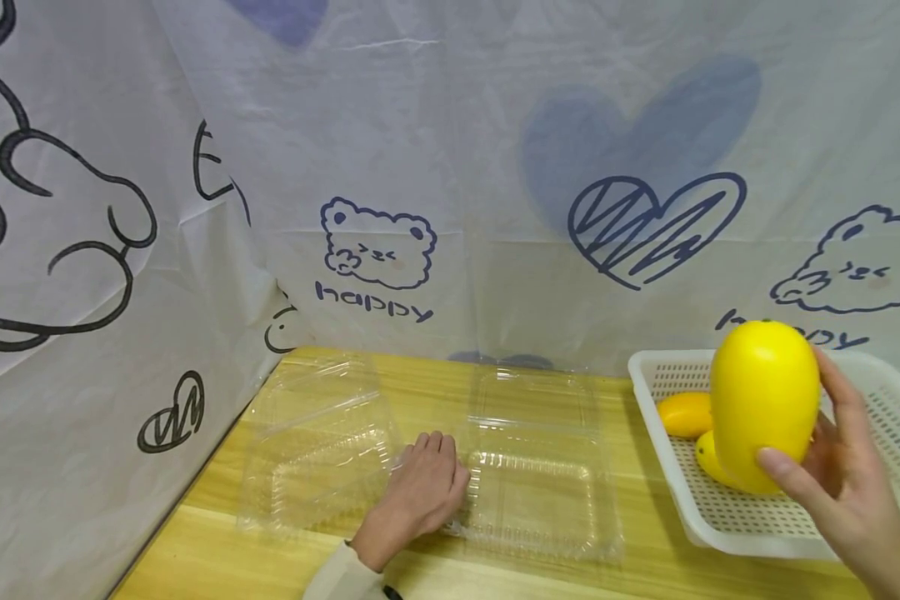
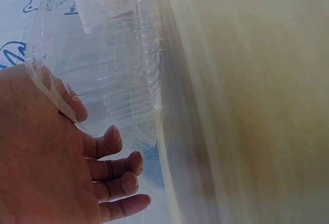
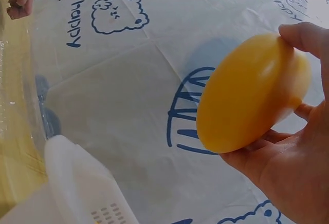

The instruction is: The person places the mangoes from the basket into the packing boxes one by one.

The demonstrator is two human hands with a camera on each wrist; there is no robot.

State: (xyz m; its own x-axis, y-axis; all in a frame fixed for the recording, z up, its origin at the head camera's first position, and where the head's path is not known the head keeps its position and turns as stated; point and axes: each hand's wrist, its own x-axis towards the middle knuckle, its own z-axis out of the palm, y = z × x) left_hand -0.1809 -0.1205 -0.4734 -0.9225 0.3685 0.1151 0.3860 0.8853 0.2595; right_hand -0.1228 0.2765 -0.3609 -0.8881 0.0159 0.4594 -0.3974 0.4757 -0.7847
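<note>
My right hand (image 1: 855,475) holds a big yellow mango (image 1: 767,404) above a white plastic basket (image 1: 690,508), thumb on one side and fingers on the other. The right wrist view shows the same mango (image 3: 252,95) clear of the basket rim. My left hand (image 1: 423,483) is low over the table between two clear plastic clamshell boxes, both with lids raised or folded back. It is at the near left edge of the right box (image 1: 532,492). In the left wrist view its fingers (image 2: 115,170) are loosely bent, and the thumb touches or lies behind the clear rim.
The left clear box (image 1: 322,475) lies on the wooden table (image 1: 202,542). Inside the basket are further yellow fruits, one an elongated mango (image 1: 684,414), partly hidden by the held one. A printed white cloth (image 1: 495,275) hangs behind and at the left.
</note>
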